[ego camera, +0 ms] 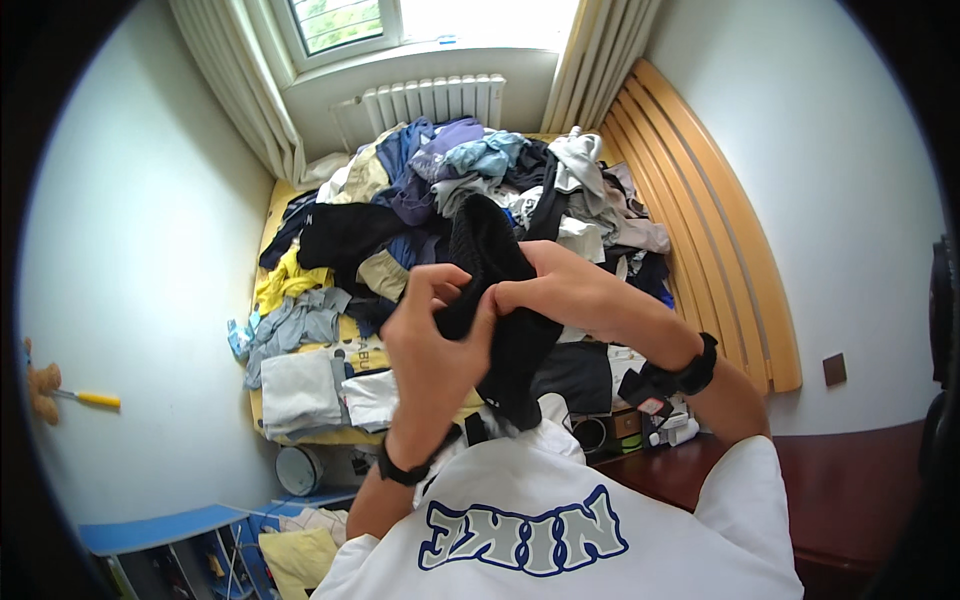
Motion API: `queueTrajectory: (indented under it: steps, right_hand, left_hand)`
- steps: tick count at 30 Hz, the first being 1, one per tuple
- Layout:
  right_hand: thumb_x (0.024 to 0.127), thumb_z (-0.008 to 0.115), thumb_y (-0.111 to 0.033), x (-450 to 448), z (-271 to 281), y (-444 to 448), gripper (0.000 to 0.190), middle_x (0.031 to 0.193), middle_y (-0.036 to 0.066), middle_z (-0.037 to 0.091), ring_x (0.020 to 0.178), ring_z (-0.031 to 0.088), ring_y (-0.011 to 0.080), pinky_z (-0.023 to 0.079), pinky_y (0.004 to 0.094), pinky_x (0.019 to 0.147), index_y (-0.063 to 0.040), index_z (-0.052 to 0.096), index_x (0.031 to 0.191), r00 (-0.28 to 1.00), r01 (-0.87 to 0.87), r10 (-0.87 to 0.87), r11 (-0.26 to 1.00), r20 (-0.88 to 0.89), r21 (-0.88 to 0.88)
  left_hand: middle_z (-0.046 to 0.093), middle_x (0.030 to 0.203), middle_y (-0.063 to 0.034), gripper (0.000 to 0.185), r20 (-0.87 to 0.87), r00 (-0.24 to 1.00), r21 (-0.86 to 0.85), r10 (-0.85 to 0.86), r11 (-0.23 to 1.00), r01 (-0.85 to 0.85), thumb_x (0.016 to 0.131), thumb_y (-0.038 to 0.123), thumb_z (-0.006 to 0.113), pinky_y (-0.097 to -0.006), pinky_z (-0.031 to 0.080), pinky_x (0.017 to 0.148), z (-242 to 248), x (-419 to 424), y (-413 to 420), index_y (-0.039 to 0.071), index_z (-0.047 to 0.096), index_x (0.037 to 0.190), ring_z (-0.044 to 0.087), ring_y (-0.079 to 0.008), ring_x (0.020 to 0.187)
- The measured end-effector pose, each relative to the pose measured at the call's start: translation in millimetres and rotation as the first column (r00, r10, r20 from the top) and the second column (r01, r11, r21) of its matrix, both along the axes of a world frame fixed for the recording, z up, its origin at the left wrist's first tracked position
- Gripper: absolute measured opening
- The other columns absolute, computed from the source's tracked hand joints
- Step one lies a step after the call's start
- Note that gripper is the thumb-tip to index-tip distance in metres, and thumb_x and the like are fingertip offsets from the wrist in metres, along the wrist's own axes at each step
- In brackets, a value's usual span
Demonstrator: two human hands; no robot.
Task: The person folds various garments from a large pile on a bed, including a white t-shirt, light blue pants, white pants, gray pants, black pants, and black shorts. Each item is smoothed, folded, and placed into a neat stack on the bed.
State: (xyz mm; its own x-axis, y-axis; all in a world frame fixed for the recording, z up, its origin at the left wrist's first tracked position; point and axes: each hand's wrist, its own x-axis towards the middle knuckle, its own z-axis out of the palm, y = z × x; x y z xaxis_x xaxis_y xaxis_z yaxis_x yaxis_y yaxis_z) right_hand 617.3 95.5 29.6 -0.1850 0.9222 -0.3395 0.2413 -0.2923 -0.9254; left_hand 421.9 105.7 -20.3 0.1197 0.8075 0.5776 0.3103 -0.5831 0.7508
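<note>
A black ribbed-knit garment (pixel 517 349), perhaps a sock or a hat, is held up in front of my chest. My left hand (pixel 442 337) pinches its edge on the left side, fingers curled and thumb pointing up. My right hand (pixel 559 285) grips the same piece from the right, with its thumb on the fabric near my left thumb. The upper part folds open between the hands, and its lower end hangs down close to my white shirt (pixel 525 536). Behind it a large heap of mixed clothes (pixel 427 169) spreads over the bed.
Folded white clothes (pixel 300 394) lie at the bed's near left edge, with a folded black garment (pixel 574 375) at the near right. A slatted wooden headboard (pixel 697 225) stands on the right. Nearby are a dark red tabletop (pixel 847 480) and a blue shelf unit (pixel 169 529).
</note>
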Motion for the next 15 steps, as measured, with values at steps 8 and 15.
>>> queueTrajectory:
  steps: [8,15]
  right_hand:
    - [0.100,0.067,-0.021,-22,-31,6,0.037,0.107,0.011,0.071,0.092,0.075,0.0211,0.068,0.0342,0.071,0.004,0.062,0.125,0.965,0.214,-0.220,0.975,-0.145,-0.055]
    - [0.099,0.068,-0.020,-34,-33,10,0.032,0.104,0.009,0.073,0.090,0.075,0.0177,0.066,0.0322,0.067,0.002,0.066,0.122,0.967,0.224,-0.220,0.974,-0.130,0.016]
  left_hand:
    - [0.070,0.120,-0.0102,0.017,0.389,0.871,-0.333,-0.302,0.835,0.438,0.099,-0.007,0.076,-0.0240,0.055,0.088,-22,-41,-8,0.001,0.062,0.105,0.067,-0.0094,0.098]
    - [0.066,0.111,-0.0038,0.029,0.556,0.801,-0.286,-0.223,0.853,0.436,0.100,-0.003,0.079,-0.0229,0.053,0.089,-36,-52,5,0.007,0.053,0.092,0.062,-0.0069,0.099]
